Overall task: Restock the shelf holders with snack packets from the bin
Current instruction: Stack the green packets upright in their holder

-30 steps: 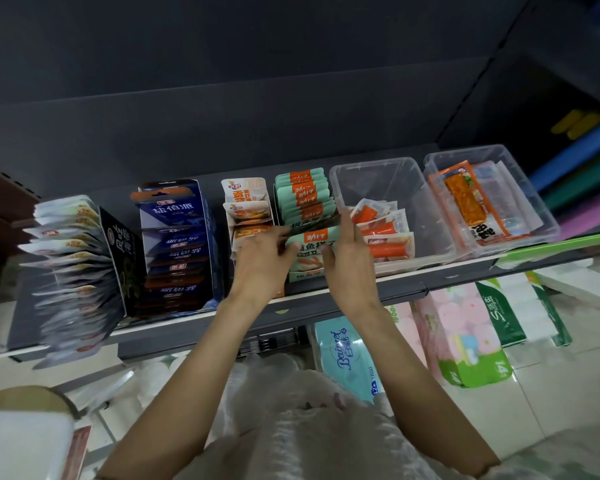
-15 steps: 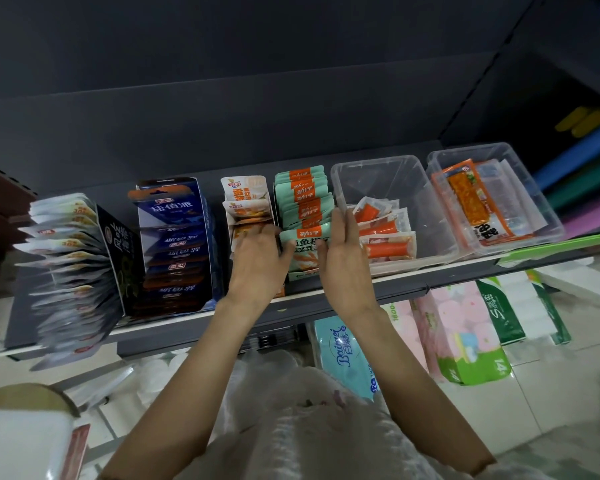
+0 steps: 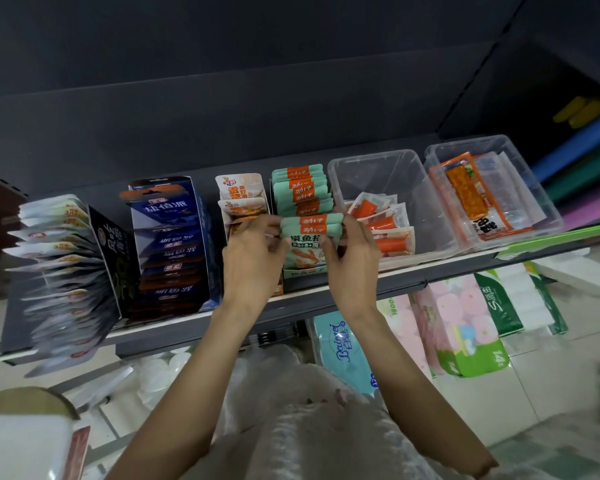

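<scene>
Both hands closed in since earlier — left hand (image 3: pixel 253 258) and right hand (image 3: pixel 352 258) now pinch green packet (image 3: pixel 310 233) between fingertips, at front of green row (image 3: pixel 300 190) on shelf (image 3: pixel 430 271).

Tissue pack (image 3: pixel 343 348) reads "Bainuei", perhaps; green pack (image 3: pixel 496 355) "14".

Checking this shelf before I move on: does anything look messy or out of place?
Yes. The silver packets at the far left fan out unevenly and overhang the shelf edge. Otherwise things look orderly; both hands, left hand and right hand, hold the green packets at the holder's front.
</scene>
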{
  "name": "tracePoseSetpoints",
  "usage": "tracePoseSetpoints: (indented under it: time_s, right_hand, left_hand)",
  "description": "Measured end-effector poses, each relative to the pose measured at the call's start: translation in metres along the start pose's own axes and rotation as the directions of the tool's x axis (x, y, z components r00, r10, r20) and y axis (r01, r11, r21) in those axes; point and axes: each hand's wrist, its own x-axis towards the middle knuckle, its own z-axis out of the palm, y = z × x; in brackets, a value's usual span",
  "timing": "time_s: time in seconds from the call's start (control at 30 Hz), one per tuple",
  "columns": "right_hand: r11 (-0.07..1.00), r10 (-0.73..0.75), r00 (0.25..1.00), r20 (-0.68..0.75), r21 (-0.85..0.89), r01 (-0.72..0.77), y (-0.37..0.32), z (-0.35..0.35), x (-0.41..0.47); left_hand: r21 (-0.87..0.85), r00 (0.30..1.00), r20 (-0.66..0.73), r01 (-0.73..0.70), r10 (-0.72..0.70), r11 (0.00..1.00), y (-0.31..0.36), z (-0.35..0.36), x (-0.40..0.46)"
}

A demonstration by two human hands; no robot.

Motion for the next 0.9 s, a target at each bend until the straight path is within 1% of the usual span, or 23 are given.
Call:
tracePoseSetpoints:
  time_s: [0.1,0.2,0.3,0.37,0.47,0.57,0.63,0.7,0.8,0.9]
  right_hand:
    - [1.000,0.006,1.000,0.019,-0.011,-0.006,-0.006,0.003,0.003]
    - [1.000,-0.001,0.996,0.090,-0.019,0.003,-0.014,0.003,0.002]
    - [0.992,-0.121,0.987,0.105,-0.031,0.125,-0.016,0.000,0.000]
    - [0.970,-0.187,0.974,0.126,-0.131,0.203,-0.011,0.001,0.001]
    - [0.922,-0.242,0.956,0.165,-0.269,0.279,-0.002,0.004,-0.001]
    - [0.904,-0.269,0.942,0.201,-0.285,0.319,0.004,0.003,-0.007]
    - [0.906,-0.254,0.942,0.219,-0.287,0.311,0.006,0.005,-0.008]
    - [0.930,-0.207,0.953,0.221,-0.257,0.262,0.007,0.009,-0.008]
    - [0.981,-0.119,0.974,0.193,-0.128,0.145,0.004,0.012,-0.009]
    - [0.995,-0.091,0.982,0.167,-0.032,0.098,0.006,0.010,-0.009]
  left_hand:
    - [-0.028,1.000,0.024,0.010,-0.009,1.000,-0.003,0.006,0.006]
    - [-0.021,0.995,0.080,0.063,-0.061,0.998,-0.003,0.007,0.011]
    - [-0.042,0.993,0.104,0.064,-0.059,0.997,-0.002,0.006,0.010]
    - [-0.062,0.991,0.127,0.050,-0.042,0.997,-0.004,0.007,0.008]
    - [-0.090,0.985,0.170,0.055,-0.039,0.994,-0.004,0.006,0.004]
    - [-0.116,0.985,0.167,0.056,-0.036,0.992,-0.002,0.002,-0.001]
    - [-0.125,0.989,0.149,0.042,-0.023,0.991,-0.001,0.003,-0.002]
    - [-0.114,0.990,0.138,0.043,-0.027,0.993,-0.001,0.004,-0.003]
    - [-0.069,0.995,0.100,0.022,-0.015,0.997,-0.001,0.003,-0.004]
    - [-0.109,0.985,0.172,-0.014,0.033,0.994,0.000,-0.001,-0.002]
